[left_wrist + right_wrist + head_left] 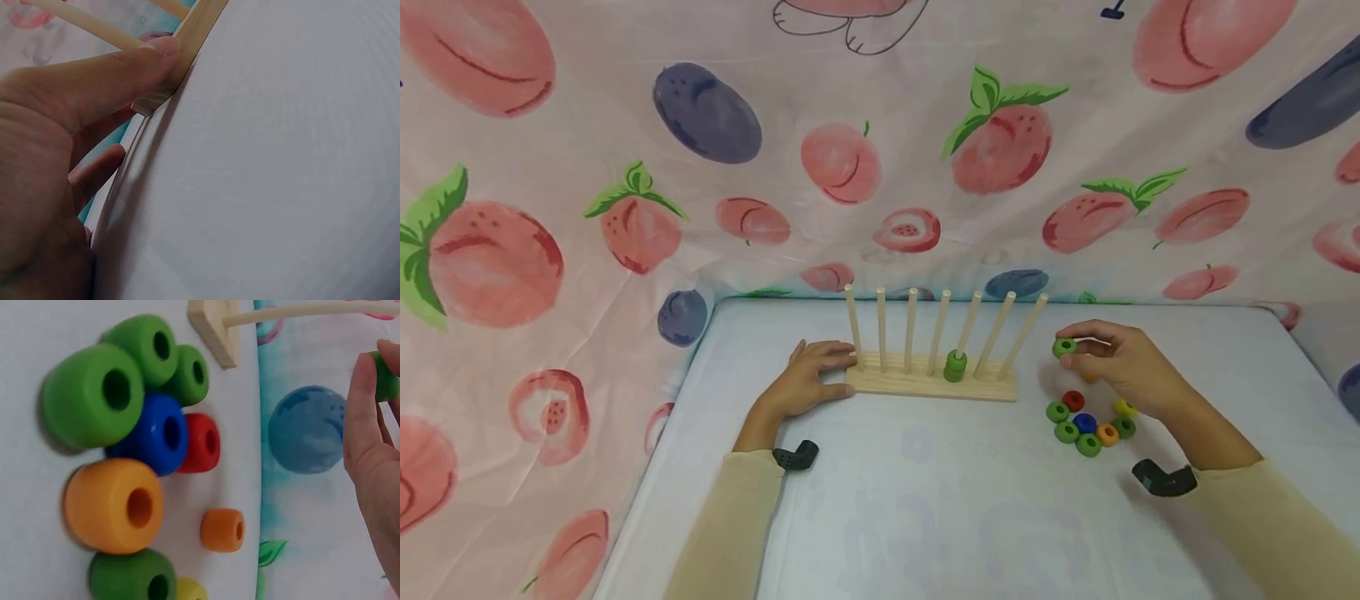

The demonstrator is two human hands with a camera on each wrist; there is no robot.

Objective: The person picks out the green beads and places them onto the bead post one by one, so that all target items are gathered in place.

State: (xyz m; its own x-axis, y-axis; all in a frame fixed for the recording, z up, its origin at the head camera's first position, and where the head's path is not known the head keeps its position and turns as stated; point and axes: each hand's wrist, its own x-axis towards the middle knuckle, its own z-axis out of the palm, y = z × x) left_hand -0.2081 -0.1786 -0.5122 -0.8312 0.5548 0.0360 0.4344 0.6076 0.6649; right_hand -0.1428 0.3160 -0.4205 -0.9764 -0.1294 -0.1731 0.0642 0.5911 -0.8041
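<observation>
Two grips, apparently mid-threading.
The right hand (1116, 362) pinches a round, holed green bead (1063, 352), raised right of the pale wooden seven-peg rack (917, 383), whose left end the left hand (805, 381) grips. The next move likely calls for aligning hole over peg; loose multicoloured round beads (1086, 417) lie nearer, right.

I have a white bench (925, 508) before me, and on it lies a pale pegged rack (925, 385), its long base roughly parallel to the far edge. Between that and the right edge, my loose beads sit in a cluster: three bright green beads (75, 394) curve round a blue bead (147, 434), with a red bead (195, 440) on the far-edge side. An orange bead (100, 503), a darker green bead (122, 578) and a yellow bead (189, 590) sit nearer the right edge. Another orange bead (217, 530) lies apart, closer to the far edge.
</observation>
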